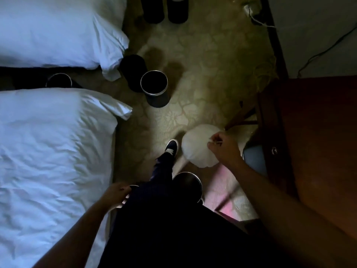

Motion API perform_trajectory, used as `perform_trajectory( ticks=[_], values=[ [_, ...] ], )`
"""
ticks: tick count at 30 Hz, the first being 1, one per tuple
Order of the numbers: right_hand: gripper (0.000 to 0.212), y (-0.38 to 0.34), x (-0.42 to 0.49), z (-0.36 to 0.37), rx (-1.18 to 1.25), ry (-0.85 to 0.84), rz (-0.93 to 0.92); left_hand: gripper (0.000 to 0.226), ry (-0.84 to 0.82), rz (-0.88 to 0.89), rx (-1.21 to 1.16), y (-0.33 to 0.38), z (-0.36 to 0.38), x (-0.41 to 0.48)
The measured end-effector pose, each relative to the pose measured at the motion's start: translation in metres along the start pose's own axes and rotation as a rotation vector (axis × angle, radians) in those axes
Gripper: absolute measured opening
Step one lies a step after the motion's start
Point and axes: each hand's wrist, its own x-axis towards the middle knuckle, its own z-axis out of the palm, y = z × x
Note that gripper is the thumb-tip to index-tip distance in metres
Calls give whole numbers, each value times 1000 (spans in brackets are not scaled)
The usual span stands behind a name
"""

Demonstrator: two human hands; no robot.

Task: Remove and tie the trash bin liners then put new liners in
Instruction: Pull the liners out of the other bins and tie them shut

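Observation:
My right hand point(224, 147) pinches the gathered top of a puffed white liner bag point(197, 147), which hangs over the carpet beside my foot. My left hand point(117, 192) grips the rim of a black bin point(133, 187) that my leg mostly hides. Another black bin with a silver rim point(188, 183) stands just behind my leg. An open unlined bin point(154, 88) stands further ahead on the carpet, next to a darker bin point(133, 69).
Two beds with white bedding point(48, 151) fill the left side, with one bin point(59, 80) in the gap between them. Two more bins point(164, 8) stand at the far end. A wooden desk point(318, 132) and a chair seat point(255, 159) line the right.

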Motion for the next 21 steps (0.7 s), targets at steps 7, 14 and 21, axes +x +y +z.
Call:
perform_trajectory(
  ticks=[7,14,21],
  values=[
    [12,-5,86,-18,-295,-14,111,16,-93,144,51,132,-81,103],
    [15,-8,150,-57,-488,169,153,18,-153,317,184,334,-166,163],
    [20,-25,251,-99,-273,168,395,16,-104,449,195,526,-204,237]
  ],
)
